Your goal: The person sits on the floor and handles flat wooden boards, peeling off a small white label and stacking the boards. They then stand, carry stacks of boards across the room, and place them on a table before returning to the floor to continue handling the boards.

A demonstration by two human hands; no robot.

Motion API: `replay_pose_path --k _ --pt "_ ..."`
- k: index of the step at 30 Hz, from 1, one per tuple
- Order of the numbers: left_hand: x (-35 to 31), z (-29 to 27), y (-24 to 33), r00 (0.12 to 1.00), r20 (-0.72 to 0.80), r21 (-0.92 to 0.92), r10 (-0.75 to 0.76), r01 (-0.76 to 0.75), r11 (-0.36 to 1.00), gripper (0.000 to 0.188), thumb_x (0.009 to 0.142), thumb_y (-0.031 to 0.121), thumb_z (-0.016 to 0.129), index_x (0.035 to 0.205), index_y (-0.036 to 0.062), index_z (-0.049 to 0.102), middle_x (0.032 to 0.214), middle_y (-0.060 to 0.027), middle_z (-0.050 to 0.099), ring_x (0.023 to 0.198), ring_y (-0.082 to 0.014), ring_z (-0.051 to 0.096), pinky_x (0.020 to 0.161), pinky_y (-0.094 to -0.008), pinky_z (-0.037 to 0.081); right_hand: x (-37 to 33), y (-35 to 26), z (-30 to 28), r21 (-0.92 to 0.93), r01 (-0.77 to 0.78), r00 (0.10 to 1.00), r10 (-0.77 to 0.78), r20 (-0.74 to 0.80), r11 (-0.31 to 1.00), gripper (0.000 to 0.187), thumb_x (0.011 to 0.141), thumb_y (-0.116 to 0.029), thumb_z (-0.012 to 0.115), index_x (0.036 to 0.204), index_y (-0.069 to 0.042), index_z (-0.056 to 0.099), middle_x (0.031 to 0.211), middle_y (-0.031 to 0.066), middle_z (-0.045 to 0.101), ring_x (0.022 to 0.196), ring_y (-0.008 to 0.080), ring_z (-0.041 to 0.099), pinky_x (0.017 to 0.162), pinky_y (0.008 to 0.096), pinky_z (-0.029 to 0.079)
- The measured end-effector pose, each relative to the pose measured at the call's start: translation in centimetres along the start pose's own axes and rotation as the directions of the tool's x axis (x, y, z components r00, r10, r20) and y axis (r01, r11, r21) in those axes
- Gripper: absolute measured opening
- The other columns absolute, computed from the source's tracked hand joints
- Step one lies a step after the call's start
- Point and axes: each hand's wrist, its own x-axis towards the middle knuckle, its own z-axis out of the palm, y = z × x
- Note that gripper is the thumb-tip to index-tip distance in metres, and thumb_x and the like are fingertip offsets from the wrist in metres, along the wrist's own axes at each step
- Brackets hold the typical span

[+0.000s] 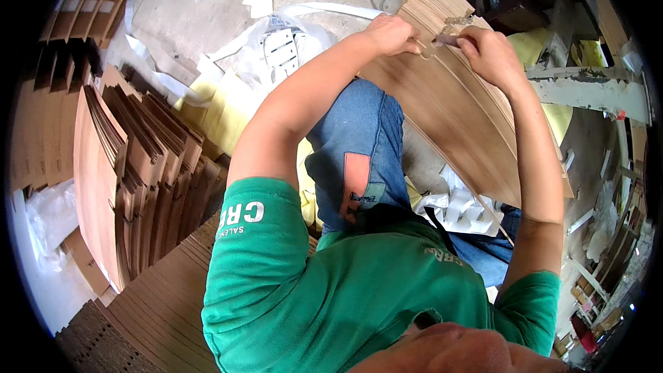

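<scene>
Across my lap leans a pile of thin brown wooden boards (449, 107), the top one with a small rounded notch near its far end. My left hand (392, 34) is closed beside that notch, fingers curled against the board; what they pinch, if anything, is too small to make out. From the other side my right hand (489, 57) grips a small dark piece (447, 40) between thumb and fingers, its tip close to the notch. I cannot tell exactly what that piece is. The two hands are a short way apart.
Bundles of wooden panels (138, 173) stand at the left, near cardboard cartons (97, 0). A clear plastic bag (276, 48) and yellow sheets (221, 107) lie on the floor ahead. A worn metal frame (587, 93) stands at the right. Crumpled white packing (459, 211) lies by my legs.
</scene>
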Motion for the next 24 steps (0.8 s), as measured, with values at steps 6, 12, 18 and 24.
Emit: replay_pose_path --k 6,12,18,24 --pt "-0.3 -0.6 0.8 0.999 0.031 -0.013 0.009 -0.009 1.000 0.033 0.076 0.041 0.059 0.088 0.0101 0.063 0.083 -0.0102 0.063 0.083 -0.0286 0.059 0.072 -0.0395 0.045 2.9 0.8 4.7 -0.195 -0.002 0.981 0.039 0.188 0.981 0.024 0.075 -0.023 0.059 0.084 -0.001 0.064 0.082 0.0208 0.061 0.080 0.0344 0.060 0.070 0.0403 0.048" --pt "-1.4 -0.1 -0.9 0.996 0.050 0.119 -0.067 0.061 0.991 0.031 0.075 0.039 0.061 0.086 0.0093 0.063 0.081 -0.0116 0.063 0.082 -0.0305 0.058 0.070 -0.0393 0.046 1.7 -6.2 -0.9 0.372 0.234 0.768 -0.406 0.496 0.898 0.016 0.065 -0.011 0.054 0.071 0.001 0.063 0.060 0.0133 0.060 0.057 0.0199 0.057 0.054 0.0342 0.044" --pt "0.6 -0.6 1.4 0.999 0.005 0.035 0.046 -0.046 0.998 0.029 0.074 0.036 0.062 0.085 0.0094 0.064 0.080 -0.0142 0.062 0.079 -0.0318 0.058 0.068 -0.0393 0.046 1.1 0.9 3.4 -0.147 -0.037 0.996 0.048 0.076 0.988 0.018 0.070 -0.016 0.057 0.071 0.000 0.064 0.073 0.0195 0.062 0.069 0.0333 0.061 0.064 0.0412 0.049" --pt "0.4 0.1 0.5 0.995 -0.026 0.032 0.100 -0.099 0.995 0.031 0.073 0.037 0.063 0.087 0.0095 0.067 0.079 -0.0139 0.063 0.074 -0.0299 0.059 0.069 -0.0381 0.044 -12.3 0.1 3.8 0.383 0.114 0.991 -0.131 0.018 0.916 0.017 0.080 -0.018 0.055 0.091 -0.008 0.063 0.079 0.0153 0.062 0.068 0.0315 0.060 0.064 0.0381 0.049"
